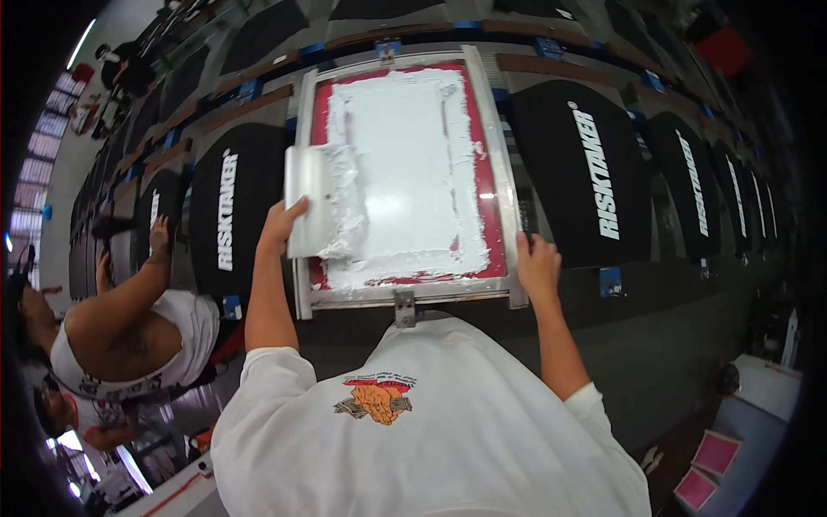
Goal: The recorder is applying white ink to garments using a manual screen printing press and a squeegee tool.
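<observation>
Left hand [282, 226], fingers partly hidden, grips a pale squeegee [310, 202] at the left of a paste-smeared screen frame [465, 290]; right hand [539, 263] touches its right edge, grip unclear. Black panels [556, 159] alongside bear white lettering [597, 177].

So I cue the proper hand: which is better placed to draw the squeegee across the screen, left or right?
Likely left: the left hand grips the squeegee, at the left side of the screen frame. The right hand is at the right rail, away from the squeegee.
</observation>
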`<action>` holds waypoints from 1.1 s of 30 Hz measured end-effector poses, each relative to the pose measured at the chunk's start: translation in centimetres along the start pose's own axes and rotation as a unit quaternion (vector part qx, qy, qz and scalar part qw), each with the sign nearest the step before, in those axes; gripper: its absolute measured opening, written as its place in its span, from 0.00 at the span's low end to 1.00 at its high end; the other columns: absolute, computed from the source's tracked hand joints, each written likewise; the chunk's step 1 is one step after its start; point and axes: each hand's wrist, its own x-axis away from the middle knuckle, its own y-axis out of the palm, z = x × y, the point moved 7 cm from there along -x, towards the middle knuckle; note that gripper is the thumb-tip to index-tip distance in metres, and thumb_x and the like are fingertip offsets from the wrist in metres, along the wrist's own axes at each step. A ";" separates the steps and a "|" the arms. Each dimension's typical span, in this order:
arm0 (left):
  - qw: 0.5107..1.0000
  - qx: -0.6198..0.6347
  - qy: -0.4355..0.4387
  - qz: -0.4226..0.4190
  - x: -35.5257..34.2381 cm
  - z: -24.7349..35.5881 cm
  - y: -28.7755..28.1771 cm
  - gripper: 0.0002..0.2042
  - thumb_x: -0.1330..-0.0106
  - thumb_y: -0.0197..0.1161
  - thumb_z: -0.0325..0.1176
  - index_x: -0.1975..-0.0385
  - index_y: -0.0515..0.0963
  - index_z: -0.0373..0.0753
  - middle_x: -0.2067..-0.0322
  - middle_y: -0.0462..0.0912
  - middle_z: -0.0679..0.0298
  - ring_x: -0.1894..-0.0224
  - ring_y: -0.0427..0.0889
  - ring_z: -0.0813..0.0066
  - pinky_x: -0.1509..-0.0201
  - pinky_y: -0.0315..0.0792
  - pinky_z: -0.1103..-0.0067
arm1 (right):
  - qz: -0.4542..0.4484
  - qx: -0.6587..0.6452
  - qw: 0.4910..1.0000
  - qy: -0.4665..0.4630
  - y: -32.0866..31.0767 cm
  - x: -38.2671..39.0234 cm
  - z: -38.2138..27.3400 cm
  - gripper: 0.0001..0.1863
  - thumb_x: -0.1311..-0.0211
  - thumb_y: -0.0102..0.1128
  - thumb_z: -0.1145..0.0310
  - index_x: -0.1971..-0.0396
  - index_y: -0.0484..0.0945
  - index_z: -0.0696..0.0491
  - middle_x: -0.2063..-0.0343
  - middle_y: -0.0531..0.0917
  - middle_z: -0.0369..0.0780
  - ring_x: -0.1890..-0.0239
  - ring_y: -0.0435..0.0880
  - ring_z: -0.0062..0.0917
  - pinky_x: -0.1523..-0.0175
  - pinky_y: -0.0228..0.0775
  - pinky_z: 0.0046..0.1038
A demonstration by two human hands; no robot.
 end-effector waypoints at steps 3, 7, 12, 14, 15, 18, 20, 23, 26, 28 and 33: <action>0.996 0.081 -0.022 -0.012 -0.4 -1.7 0.8 0.22 0.41 0.65 0.41 0.55 0.75 0.29 0.64 0.81 0.59 0.65 0.81 0.70 0.60 0.74 0.75 | -0.112 -0.247 0.949 0.161 7.2 -1.1 6.0 0.37 0.38 0.38 0.37 0.55 0.76 0.60 0.60 0.80 0.56 0.53 0.77 0.49 0.47 0.66 0.40; 0.998 0.053 -0.017 -0.002 2.8 1.3 2.8 0.20 0.41 0.65 0.37 0.54 0.73 0.29 0.63 0.81 0.57 0.65 0.82 0.67 0.59 0.76 0.73 | -0.102 -0.261 0.943 0.180 1.5 0.2 5.1 0.35 0.39 0.44 0.39 0.57 0.79 0.59 0.62 0.82 0.54 0.54 0.80 0.44 0.50 0.69 0.36; 0.997 0.050 0.050 -0.027 5.9 7.9 12.1 0.20 0.42 0.65 0.36 0.55 0.74 0.28 0.64 0.81 0.56 0.67 0.82 0.68 0.61 0.76 0.74 | -0.061 -0.326 0.926 0.183 -5.0 -0.7 11.4 0.32 0.39 0.49 0.42 0.57 0.79 0.60 0.66 0.83 0.50 0.61 0.82 0.35 0.55 0.71 0.32; 0.996 0.058 0.046 -0.040 6.0 9.7 18.0 0.20 0.42 0.66 0.36 0.55 0.74 0.28 0.64 0.82 0.56 0.67 0.82 0.68 0.62 0.76 0.74 | -0.050 -0.368 0.913 0.168 -8.9 -2.6 15.0 0.30 0.39 0.53 0.44 0.58 0.79 0.60 0.69 0.84 0.46 0.65 0.82 0.27 0.58 0.71 0.28; 0.995 0.067 0.042 -0.056 6.2 10.5 21.4 0.20 0.42 0.66 0.36 0.55 0.74 0.28 0.64 0.82 0.56 0.67 0.82 0.68 0.62 0.76 0.74 | -0.050 -0.373 0.909 0.181 -11.1 -3.5 17.1 0.30 0.39 0.54 0.45 0.60 0.80 0.61 0.69 0.84 0.45 0.66 0.81 0.25 0.59 0.71 0.27; 0.997 0.063 0.035 -0.040 5.6 10.9 29.7 0.20 0.43 0.66 0.35 0.56 0.74 0.27 0.65 0.82 0.56 0.67 0.82 0.68 0.62 0.76 0.73 | -0.035 -0.366 0.911 0.188 -16.2 -6.4 23.4 0.29 0.41 0.57 0.45 0.64 0.80 0.63 0.73 0.83 0.43 0.69 0.80 0.22 0.61 0.71 0.27; 0.997 0.063 0.019 -0.045 5.7 11.4 34.7 0.20 0.43 0.67 0.36 0.56 0.74 0.27 0.65 0.82 0.56 0.67 0.82 0.68 0.62 0.76 0.73 | -0.028 -0.329 0.924 0.193 -19.2 -8.2 26.4 0.29 0.41 0.57 0.45 0.68 0.80 0.63 0.75 0.83 0.42 0.71 0.79 0.21 0.63 0.70 0.27; 0.996 0.073 0.003 -0.057 5.0 11.7 39.4 0.21 0.43 0.67 0.36 0.55 0.73 0.28 0.65 0.81 0.55 0.67 0.82 0.67 0.62 0.76 0.72 | -0.040 -0.280 0.937 0.207 -22.0 -11.1 28.9 0.30 0.41 0.57 0.44 0.67 0.80 0.64 0.74 0.83 0.44 0.70 0.80 0.24 0.62 0.70 0.28; 0.995 0.071 -0.003 -0.063 4.7 12.5 40.3 0.21 0.43 0.67 0.36 0.55 0.73 0.28 0.65 0.81 0.55 0.67 0.82 0.66 0.62 0.77 0.72 | -0.066 -0.301 0.924 0.226 -22.4 -12.1 29.1 0.31 0.42 0.57 0.43 0.66 0.80 0.64 0.71 0.83 0.46 0.68 0.80 0.26 0.60 0.70 0.29; 0.997 0.055 -0.003 -0.054 4.4 13.0 40.9 0.21 0.43 0.67 0.36 0.55 0.73 0.28 0.64 0.81 0.55 0.67 0.82 0.66 0.62 0.77 0.72 | -0.065 -0.295 0.927 0.223 -22.0 -13.0 29.8 0.32 0.43 0.57 0.43 0.65 0.80 0.64 0.70 0.83 0.47 0.67 0.80 0.26 0.59 0.70 0.29; 0.995 0.089 -0.013 -0.050 3.6 10.9 40.9 0.22 0.44 0.68 0.36 0.55 0.73 0.28 0.64 0.81 0.55 0.67 0.82 0.66 0.62 0.77 0.72 | -0.083 -0.270 0.930 0.234 -21.6 -15.3 29.9 0.35 0.43 0.56 0.42 0.58 0.77 0.66 0.64 0.82 0.49 0.60 0.80 0.30 0.53 0.69 0.30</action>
